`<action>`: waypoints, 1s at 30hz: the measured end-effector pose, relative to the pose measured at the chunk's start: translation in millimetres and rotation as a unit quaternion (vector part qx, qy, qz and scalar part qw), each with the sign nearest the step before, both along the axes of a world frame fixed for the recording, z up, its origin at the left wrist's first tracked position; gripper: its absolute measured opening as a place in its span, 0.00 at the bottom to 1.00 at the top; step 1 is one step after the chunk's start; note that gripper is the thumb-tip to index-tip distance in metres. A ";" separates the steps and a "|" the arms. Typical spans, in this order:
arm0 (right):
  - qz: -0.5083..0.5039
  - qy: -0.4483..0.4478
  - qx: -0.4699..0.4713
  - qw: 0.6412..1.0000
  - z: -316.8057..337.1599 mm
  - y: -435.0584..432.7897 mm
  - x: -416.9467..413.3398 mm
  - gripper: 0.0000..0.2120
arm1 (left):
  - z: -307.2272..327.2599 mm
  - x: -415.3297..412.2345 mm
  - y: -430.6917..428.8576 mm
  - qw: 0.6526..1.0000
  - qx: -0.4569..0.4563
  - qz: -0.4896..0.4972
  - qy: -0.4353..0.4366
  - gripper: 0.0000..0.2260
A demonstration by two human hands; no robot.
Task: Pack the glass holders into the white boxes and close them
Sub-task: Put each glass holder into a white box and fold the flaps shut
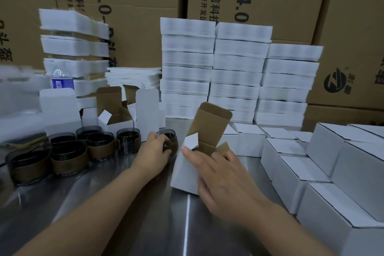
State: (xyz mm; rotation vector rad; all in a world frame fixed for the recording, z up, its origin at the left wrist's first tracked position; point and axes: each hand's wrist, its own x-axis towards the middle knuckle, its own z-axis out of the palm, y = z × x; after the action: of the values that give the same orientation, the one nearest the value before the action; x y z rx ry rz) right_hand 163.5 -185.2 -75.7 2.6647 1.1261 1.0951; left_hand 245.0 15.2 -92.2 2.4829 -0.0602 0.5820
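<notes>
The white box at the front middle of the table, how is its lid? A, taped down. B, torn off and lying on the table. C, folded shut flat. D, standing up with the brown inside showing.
D: the white box has its lid flap standing upright, with the brown inner face turned toward the camera and the top left open.
</notes>
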 end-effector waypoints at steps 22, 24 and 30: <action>0.063 -0.004 0.132 0.989 0.6 -6.9 5.1 0.19 | 33.2 -86.7 -49.8 0.902 -0.299 -0.119 -0.287 0.10; 0.053 -0.016 0.224 0.973 -0.4 -6.9 6.3 0.13 | 33.5 -91.4 -52.7 0.903 -0.292 -0.159 -0.270 0.11; -0.001 0.176 0.409 0.895 -7.3 -9.2 12.0 0.10 | 27.3 -101.4 -73.4 0.885 -0.311 -0.310 -0.153 0.05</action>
State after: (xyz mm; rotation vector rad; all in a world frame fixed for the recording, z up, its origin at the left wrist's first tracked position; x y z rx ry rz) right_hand 175.6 -194.5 -83.0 3.6290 0.7957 1.3494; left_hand 143.6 -58.2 -64.9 1.5996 -0.6574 0.5822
